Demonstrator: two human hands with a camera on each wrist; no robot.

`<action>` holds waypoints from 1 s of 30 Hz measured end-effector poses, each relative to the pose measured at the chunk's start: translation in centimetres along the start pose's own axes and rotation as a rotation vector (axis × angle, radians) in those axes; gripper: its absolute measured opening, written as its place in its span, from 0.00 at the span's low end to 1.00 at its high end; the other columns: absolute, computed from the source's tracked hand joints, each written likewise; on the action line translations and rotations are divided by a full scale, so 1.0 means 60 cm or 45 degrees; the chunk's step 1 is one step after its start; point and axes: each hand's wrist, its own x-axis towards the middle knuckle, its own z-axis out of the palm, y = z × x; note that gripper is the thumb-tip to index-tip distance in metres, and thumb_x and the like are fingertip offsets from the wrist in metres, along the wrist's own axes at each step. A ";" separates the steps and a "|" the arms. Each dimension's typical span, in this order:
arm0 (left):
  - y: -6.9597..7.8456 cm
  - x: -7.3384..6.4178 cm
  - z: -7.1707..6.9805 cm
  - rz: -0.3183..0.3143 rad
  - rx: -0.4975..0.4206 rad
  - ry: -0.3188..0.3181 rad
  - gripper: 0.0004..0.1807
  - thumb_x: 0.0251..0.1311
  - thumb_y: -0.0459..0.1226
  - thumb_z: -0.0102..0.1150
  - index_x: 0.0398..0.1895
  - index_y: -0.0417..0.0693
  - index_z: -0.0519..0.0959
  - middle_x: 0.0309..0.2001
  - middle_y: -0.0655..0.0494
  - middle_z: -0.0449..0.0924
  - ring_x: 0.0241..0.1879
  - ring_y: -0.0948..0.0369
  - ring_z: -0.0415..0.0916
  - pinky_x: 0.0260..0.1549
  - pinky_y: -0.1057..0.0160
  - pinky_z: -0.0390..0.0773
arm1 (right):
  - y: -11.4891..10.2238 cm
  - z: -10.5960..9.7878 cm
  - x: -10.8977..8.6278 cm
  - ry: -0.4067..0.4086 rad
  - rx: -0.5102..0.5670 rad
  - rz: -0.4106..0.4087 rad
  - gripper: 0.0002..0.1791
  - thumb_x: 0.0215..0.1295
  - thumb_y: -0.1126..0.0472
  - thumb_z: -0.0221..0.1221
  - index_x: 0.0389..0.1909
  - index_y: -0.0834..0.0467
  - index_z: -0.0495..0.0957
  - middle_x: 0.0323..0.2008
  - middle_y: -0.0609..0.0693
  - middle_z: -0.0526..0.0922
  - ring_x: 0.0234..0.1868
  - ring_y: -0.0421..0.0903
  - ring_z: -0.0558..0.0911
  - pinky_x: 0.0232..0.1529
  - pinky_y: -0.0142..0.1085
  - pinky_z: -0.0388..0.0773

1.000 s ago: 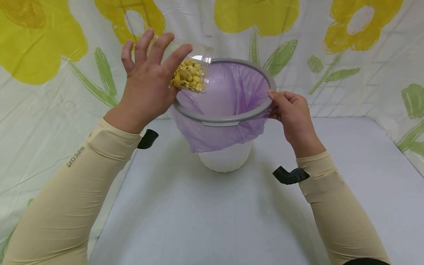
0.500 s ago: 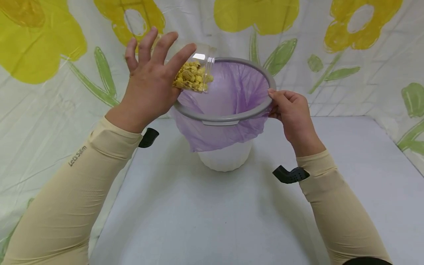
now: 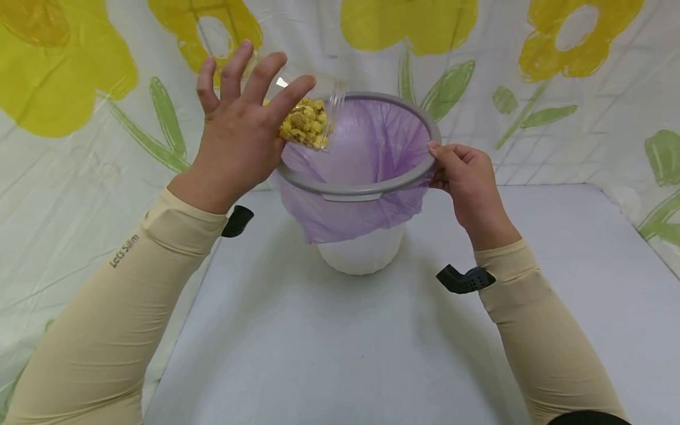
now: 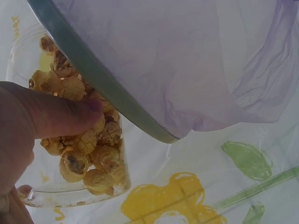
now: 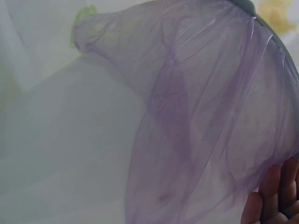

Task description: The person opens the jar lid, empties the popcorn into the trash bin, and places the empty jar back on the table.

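Note:
My left hand (image 3: 239, 130) holds a see-through jar (image 3: 336, 97) tipped onto its side, mouth turned right over the left edge of a waste bin (image 3: 361, 260). Yellow popcorn (image 3: 305, 123) lies along the jar's lower wall, up to its mouth. In the left wrist view the thumb (image 4: 65, 115) presses across the jar, with popcorn (image 4: 74, 165) visible through it. A purple bin bag (image 3: 356, 221) lines the bin and hangs over its grey rim (image 3: 357, 190). My right hand (image 3: 470, 183) pinches the rim's right side, thumb on top, fingers underneath against the bag (image 5: 205, 116).
The bin stands on a table with a pale cloth (image 3: 340, 342). Behind and at the left hangs a white sheet (image 3: 579, 130) printed with yellow flowers. Black curved pieces (image 3: 464, 279) sit at both wrists.
The jar and left hand shifted slightly right, then the jar drew back a little. A popcorn piece at its mouth half a second ago no longer shows there. My right hand stays put.

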 end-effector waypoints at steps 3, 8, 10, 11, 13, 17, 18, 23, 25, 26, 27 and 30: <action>-0.001 0.000 0.002 0.003 0.011 0.015 0.42 0.62 0.23 0.51 0.78 0.63 0.65 0.76 0.43 0.58 0.80 0.38 0.43 0.71 0.29 0.38 | 0.000 0.000 0.000 0.006 0.002 0.002 0.10 0.73 0.58 0.66 0.31 0.57 0.87 0.23 0.47 0.85 0.25 0.40 0.84 0.35 0.31 0.84; -0.004 0.000 0.005 0.003 0.031 0.030 0.41 0.64 0.25 0.52 0.79 0.63 0.64 0.78 0.44 0.57 0.81 0.39 0.42 0.72 0.31 0.37 | 0.000 0.000 0.000 0.010 0.005 -0.002 0.10 0.73 0.58 0.66 0.31 0.57 0.88 0.23 0.47 0.85 0.25 0.40 0.84 0.35 0.31 0.84; -0.005 -0.001 0.008 0.002 0.047 0.046 0.38 0.67 0.26 0.48 0.79 0.63 0.65 0.77 0.44 0.58 0.81 0.41 0.43 0.72 0.32 0.38 | 0.000 0.001 0.000 0.009 0.006 -0.005 0.10 0.73 0.58 0.66 0.31 0.57 0.87 0.23 0.47 0.85 0.25 0.40 0.84 0.35 0.31 0.84; -0.005 -0.001 0.010 0.004 0.053 0.058 0.36 0.68 0.26 0.45 0.78 0.62 0.66 0.77 0.45 0.59 0.81 0.41 0.43 0.73 0.33 0.38 | 0.000 0.001 0.000 0.008 0.006 -0.006 0.10 0.73 0.58 0.66 0.31 0.57 0.87 0.23 0.47 0.85 0.25 0.40 0.84 0.35 0.31 0.84; -0.006 -0.002 0.014 0.006 0.068 0.077 0.34 0.71 0.27 0.42 0.77 0.62 0.67 0.76 0.45 0.60 0.80 0.42 0.44 0.73 0.33 0.38 | 0.001 0.001 0.000 0.008 0.004 -0.008 0.11 0.73 0.58 0.66 0.31 0.57 0.87 0.23 0.47 0.85 0.25 0.40 0.84 0.35 0.31 0.84; -0.008 -0.002 0.018 0.024 0.101 0.111 0.33 0.73 0.29 0.39 0.77 0.64 0.67 0.75 0.45 0.61 0.80 0.42 0.46 0.72 0.34 0.40 | 0.001 0.001 0.000 0.009 0.010 -0.011 0.10 0.73 0.58 0.66 0.31 0.57 0.87 0.23 0.47 0.85 0.25 0.40 0.84 0.35 0.31 0.84; -0.008 -0.002 0.019 0.028 0.108 0.118 0.32 0.74 0.29 0.39 0.77 0.64 0.67 0.75 0.45 0.60 0.80 0.42 0.46 0.72 0.34 0.40 | 0.001 0.001 0.000 0.010 0.013 -0.011 0.10 0.73 0.58 0.66 0.31 0.58 0.87 0.23 0.47 0.85 0.25 0.40 0.84 0.35 0.31 0.84; -0.008 0.000 0.019 0.051 0.130 0.136 0.32 0.75 0.31 0.40 0.79 0.65 0.65 0.77 0.45 0.60 0.80 0.42 0.45 0.72 0.34 0.41 | 0.000 0.001 0.000 0.017 0.035 -0.011 0.11 0.73 0.59 0.65 0.30 0.58 0.87 0.22 0.47 0.85 0.24 0.39 0.84 0.34 0.31 0.84; -0.008 0.000 0.019 0.055 0.123 0.133 0.33 0.74 0.30 0.41 0.79 0.65 0.65 0.77 0.45 0.60 0.80 0.42 0.45 0.72 0.33 0.41 | 0.001 0.001 0.000 0.018 0.038 -0.012 0.11 0.73 0.59 0.65 0.30 0.58 0.87 0.22 0.47 0.85 0.24 0.39 0.84 0.34 0.31 0.84; -0.007 -0.001 0.019 0.056 0.122 0.130 0.33 0.74 0.29 0.41 0.79 0.64 0.65 0.77 0.45 0.59 0.80 0.42 0.45 0.72 0.33 0.41 | 0.001 0.001 0.000 0.017 0.037 -0.012 0.11 0.73 0.59 0.65 0.30 0.58 0.87 0.22 0.47 0.85 0.24 0.39 0.84 0.34 0.31 0.84; -0.007 -0.001 0.019 0.055 0.120 0.127 0.34 0.73 0.29 0.41 0.79 0.64 0.65 0.77 0.45 0.59 0.80 0.42 0.45 0.72 0.33 0.40 | 0.001 0.001 0.000 0.017 0.035 -0.014 0.11 0.73 0.59 0.65 0.30 0.58 0.87 0.22 0.47 0.85 0.24 0.39 0.84 0.34 0.31 0.84; -0.007 -0.003 0.019 0.045 0.115 0.116 0.35 0.72 0.28 0.41 0.79 0.64 0.65 0.77 0.45 0.59 0.80 0.42 0.45 0.72 0.33 0.40 | 0.001 0.001 0.000 0.012 0.033 -0.014 0.11 0.73 0.59 0.65 0.30 0.57 0.87 0.22 0.47 0.85 0.24 0.39 0.84 0.34 0.31 0.83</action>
